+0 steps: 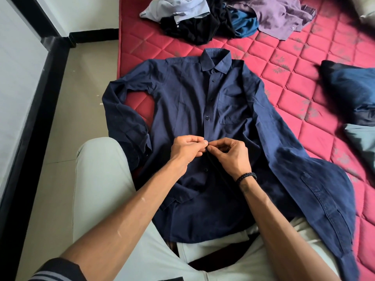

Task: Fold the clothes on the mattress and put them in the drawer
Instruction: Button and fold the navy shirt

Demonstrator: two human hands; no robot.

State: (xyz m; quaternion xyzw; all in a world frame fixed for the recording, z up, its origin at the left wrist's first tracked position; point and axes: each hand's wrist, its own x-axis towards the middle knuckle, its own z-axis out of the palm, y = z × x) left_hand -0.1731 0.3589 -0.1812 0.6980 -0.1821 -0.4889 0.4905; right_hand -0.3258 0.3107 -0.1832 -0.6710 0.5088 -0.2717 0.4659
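Observation:
A navy long-sleeved shirt (182,102) lies face up on the red quilted mattress (304,82), collar away from me, its hem over my lap. Its upper buttons are fastened. My left hand (185,150) and my right hand (231,155) meet at the shirt's front placket, a little below its middle. Each hand pinches the placket edge with thumb and fingertips, around a button. The left sleeve hangs over the mattress edge toward the floor; the right sleeve spreads out to the right. No drawer is in view.
A heap of unfolded clothes (223,17) in light blue, black, teal and mauve lies at the mattress's far end. Dark blue and grey cushions (353,94) sit at the right edge. Tiled floor (81,98) and a white wall with black skirting are on the left.

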